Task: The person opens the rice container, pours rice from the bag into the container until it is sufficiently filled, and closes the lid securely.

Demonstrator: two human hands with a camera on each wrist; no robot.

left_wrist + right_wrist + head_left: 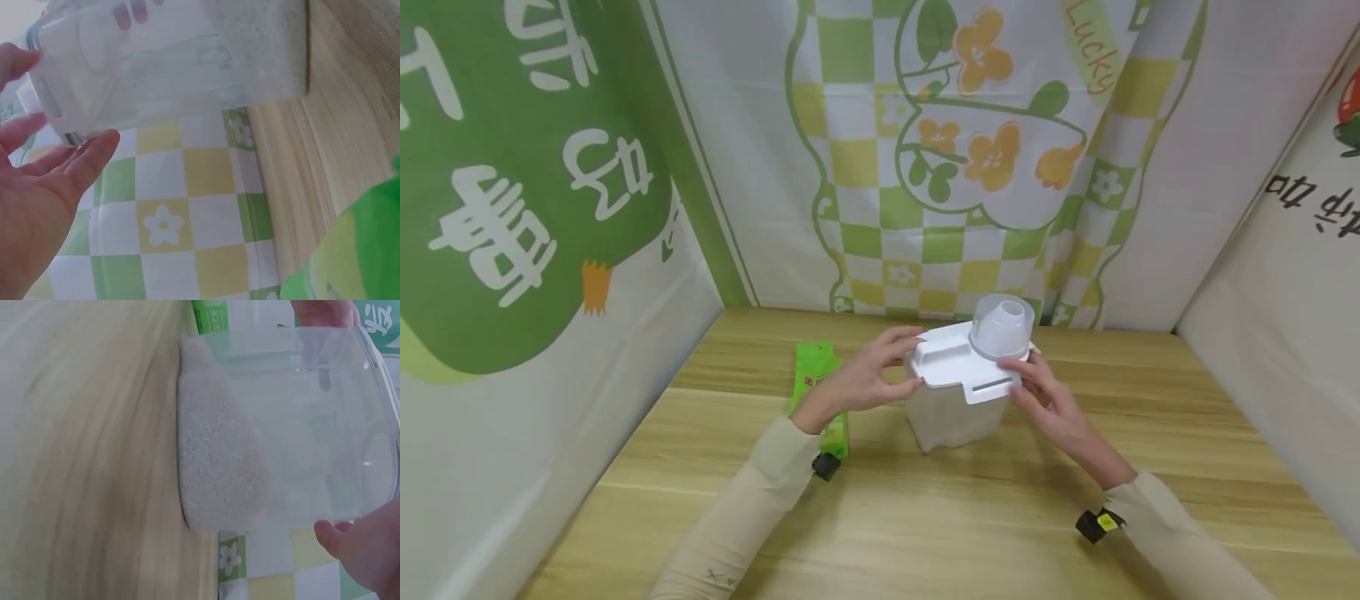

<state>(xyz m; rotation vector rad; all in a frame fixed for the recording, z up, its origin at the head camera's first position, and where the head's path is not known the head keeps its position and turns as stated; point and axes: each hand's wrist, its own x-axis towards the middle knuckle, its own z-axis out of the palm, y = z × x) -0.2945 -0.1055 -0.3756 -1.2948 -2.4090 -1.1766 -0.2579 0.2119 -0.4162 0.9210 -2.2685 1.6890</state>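
A clear plastic storage container (pixel 306 425) stands on the table, with pale grains (pixel 219 450) in its lower part, heaped toward one side. On top is a white lid (pixel 943 360) with a raised handle and a slotted tab, and a clear measuring cup (pixel 1002 327) sits on it. My left hand (pixel 868 373) grips the lid's left end, thumb at the near corner and fingers at the far one. At the lid's right side my right hand (pixel 1048 400) pinches the edge close to the slotted tab. In the left wrist view, several left fingers (pixel 94 159) touch the container's rim.
A green packet (pixel 814 362) lies left of the container, partly behind my left forearm. The wooden table (pixel 925 517) meets a checked, flowered cloth (pixel 895 233) at the back. Printed cloths hang on both sides.
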